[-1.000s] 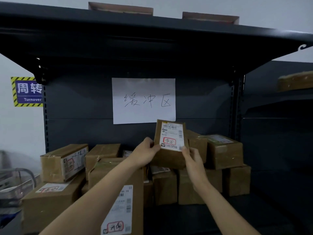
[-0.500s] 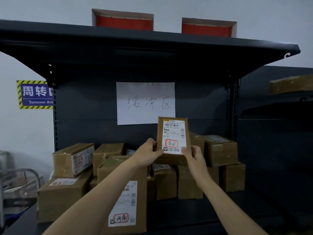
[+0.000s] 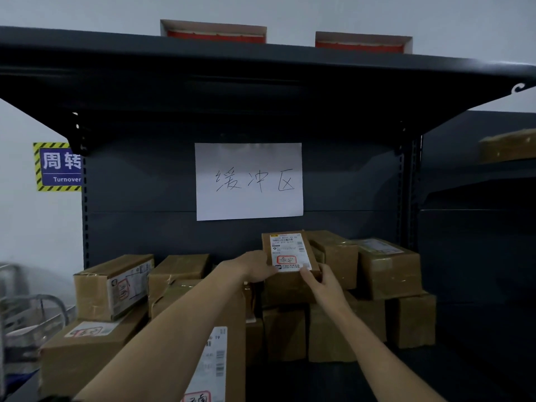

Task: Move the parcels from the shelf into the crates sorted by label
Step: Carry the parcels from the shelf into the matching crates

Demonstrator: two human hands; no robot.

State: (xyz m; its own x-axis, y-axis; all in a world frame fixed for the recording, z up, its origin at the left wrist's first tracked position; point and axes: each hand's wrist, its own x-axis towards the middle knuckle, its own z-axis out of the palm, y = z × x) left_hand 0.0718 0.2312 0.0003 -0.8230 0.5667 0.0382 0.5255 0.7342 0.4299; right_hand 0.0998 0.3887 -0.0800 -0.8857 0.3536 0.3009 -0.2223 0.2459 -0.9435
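Observation:
A small brown cardboard parcel (image 3: 290, 266) with a white shipping label and a red-circled handwritten mark is held above the pile of parcels on the dark shelf (image 3: 435, 369). My left hand (image 3: 252, 269) grips its left edge. My right hand (image 3: 322, 281) holds its lower right corner, fingers curled round it. The label faces me, tilted slightly back. Several other taped cardboard parcels (image 3: 388, 268) are stacked on the shelf below and around it. No crates show in this view.
A tall parcel (image 3: 214, 361) with a red-marked label stands in front under my left forearm. A white handwritten sheet (image 3: 249, 181) hangs on the shelf back. The upper shelf board (image 3: 261, 62) overhangs. A metal cart frame (image 3: 34, 309) stands at the left.
The parcel has dropped lower and tipped back toward the pile, with both hands still on it. The camera view has shifted slightly.

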